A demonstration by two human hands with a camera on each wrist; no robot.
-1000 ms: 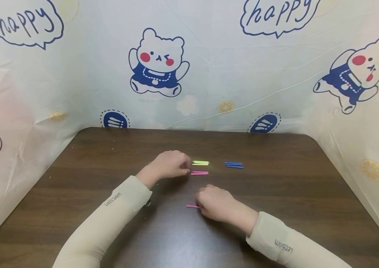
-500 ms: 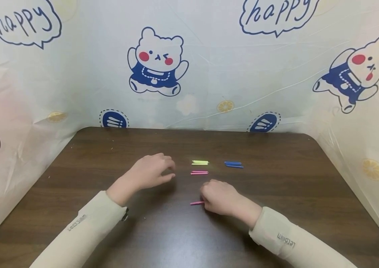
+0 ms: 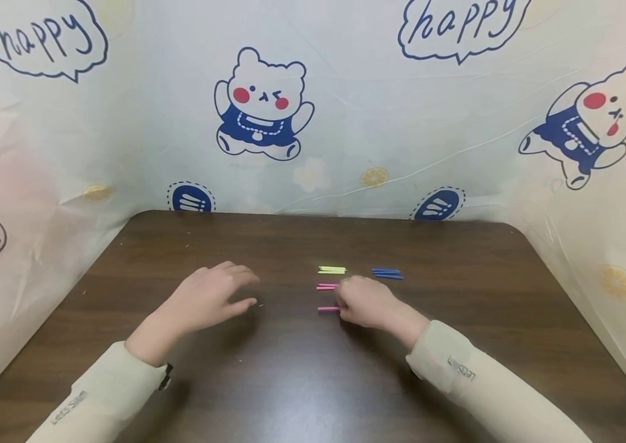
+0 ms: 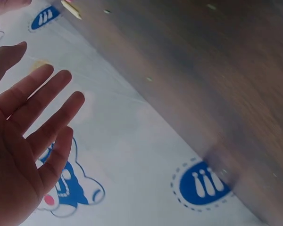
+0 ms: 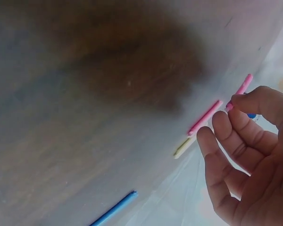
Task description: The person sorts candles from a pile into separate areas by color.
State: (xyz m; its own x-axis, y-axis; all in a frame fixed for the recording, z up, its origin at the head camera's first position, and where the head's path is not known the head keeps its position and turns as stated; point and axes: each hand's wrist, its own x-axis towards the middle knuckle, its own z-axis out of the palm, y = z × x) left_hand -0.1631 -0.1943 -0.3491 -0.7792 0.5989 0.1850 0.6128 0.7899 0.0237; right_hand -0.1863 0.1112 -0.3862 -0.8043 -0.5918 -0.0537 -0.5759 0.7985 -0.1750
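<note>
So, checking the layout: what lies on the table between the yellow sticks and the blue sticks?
Nothing: the head view shows bare dark table between the yellow sticks and the blue sticks.

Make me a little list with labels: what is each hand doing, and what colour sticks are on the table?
Left hand: open, fingers spread, holding nothing, over the table
Right hand: pinching a pink stick by one end
Pink sticks: small group lying just beyond the held one
Yellow sticks: small group, behind the pink ones
Blue sticks: small group, to the right of the yellow ones
Backdrop: sheet printed with cartoon bears and the word happy
</note>
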